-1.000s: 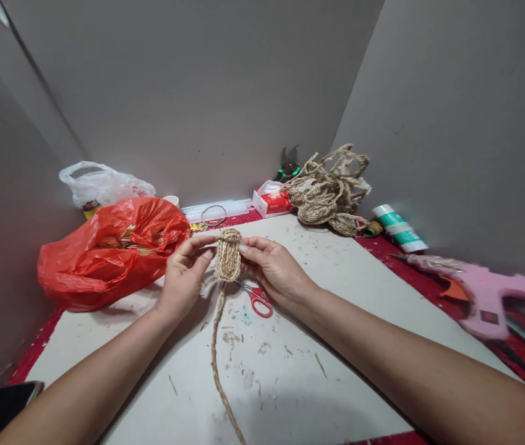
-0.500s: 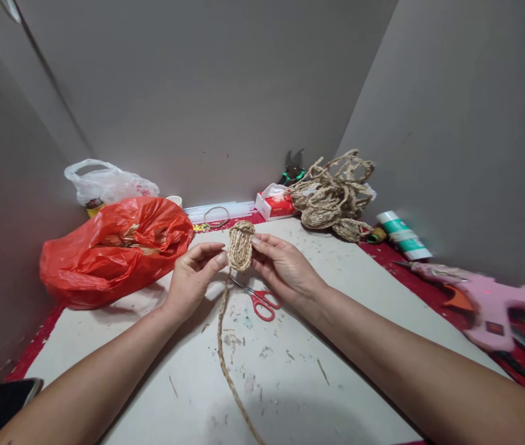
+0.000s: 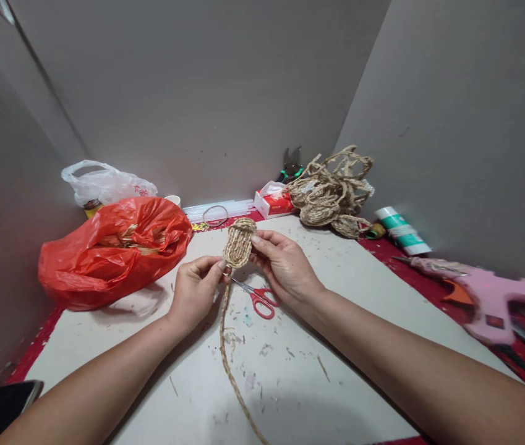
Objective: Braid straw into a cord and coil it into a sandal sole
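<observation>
Between my hands, above the white board [image 3: 285,383], is a small slipper-shaped piece of coiled straw braid [image 3: 239,247]. My right hand [image 3: 285,262] pinches its right edge between thumb and fingers. At its lower left, my left hand [image 3: 200,287] has thumb and forefinger closed at the edge, near where the loose braided cord [image 3: 225,346] leaves the piece. That cord trails down the board toward me. Just below the piece lie red-handled scissors [image 3: 264,303], their blades pointing at my left fingertips.
A red plastic bag [image 3: 114,259] of straw lies at left, before a white bag [image 3: 109,179]. Behind are clear glue sticks [image 3: 239,208], a tissue pack [image 3: 272,203], pliers [image 3: 292,165] and a braid heap [image 3: 331,198]. A pink glue gun [image 3: 489,303] and a thread spool [image 3: 404,230] lie right.
The slipper-shaped piece has tilted slightly, its lower end swinging left. My left hand has moved a little lower, to the base of the piece by the cord. The view has shifted slightly.
</observation>
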`<state>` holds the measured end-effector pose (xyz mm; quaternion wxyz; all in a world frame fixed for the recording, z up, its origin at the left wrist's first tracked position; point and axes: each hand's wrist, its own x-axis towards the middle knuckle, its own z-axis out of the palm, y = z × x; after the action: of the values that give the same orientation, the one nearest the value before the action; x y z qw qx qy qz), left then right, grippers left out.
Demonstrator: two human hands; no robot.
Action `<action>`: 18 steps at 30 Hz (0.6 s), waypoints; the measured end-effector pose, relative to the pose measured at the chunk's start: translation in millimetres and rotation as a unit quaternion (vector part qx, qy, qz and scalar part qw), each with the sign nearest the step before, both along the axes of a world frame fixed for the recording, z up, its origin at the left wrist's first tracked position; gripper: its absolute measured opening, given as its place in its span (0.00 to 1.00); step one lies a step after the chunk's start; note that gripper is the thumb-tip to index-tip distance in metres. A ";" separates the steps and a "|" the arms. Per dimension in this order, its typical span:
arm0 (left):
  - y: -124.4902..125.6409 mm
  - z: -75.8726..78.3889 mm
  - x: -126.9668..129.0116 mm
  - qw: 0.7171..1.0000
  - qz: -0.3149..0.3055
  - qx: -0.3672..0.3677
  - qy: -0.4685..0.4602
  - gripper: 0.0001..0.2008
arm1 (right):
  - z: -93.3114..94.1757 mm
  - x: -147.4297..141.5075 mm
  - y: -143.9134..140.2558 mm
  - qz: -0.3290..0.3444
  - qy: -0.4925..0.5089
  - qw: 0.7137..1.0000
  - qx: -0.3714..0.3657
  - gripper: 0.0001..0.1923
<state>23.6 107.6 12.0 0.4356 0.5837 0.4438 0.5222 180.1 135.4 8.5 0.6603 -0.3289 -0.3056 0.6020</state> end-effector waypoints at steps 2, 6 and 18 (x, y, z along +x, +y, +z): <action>-3.6 -2.7 2.6 0.999 0.006 0.023 0.033 0.09 | -0.2 -2.3 -1.5 -0.020 -0.003 1.000 0.002 0.16; -4.0 -9.2 6.7 0.998 0.009 0.027 0.057 0.11 | -1.2 -6.4 -6.0 -0.053 -0.015 0.998 0.007 0.15; -5.6 -6.5 14.0 0.991 0.037 0.061 0.116 0.13 | -0.1 -11.1 -9.4 -0.093 -0.020 0.995 0.018 0.16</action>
<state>37.6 102.0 5.6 0.3252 0.6487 0.4802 0.4927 168.9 126.0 8.4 0.7132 -0.3561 -0.2974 0.5254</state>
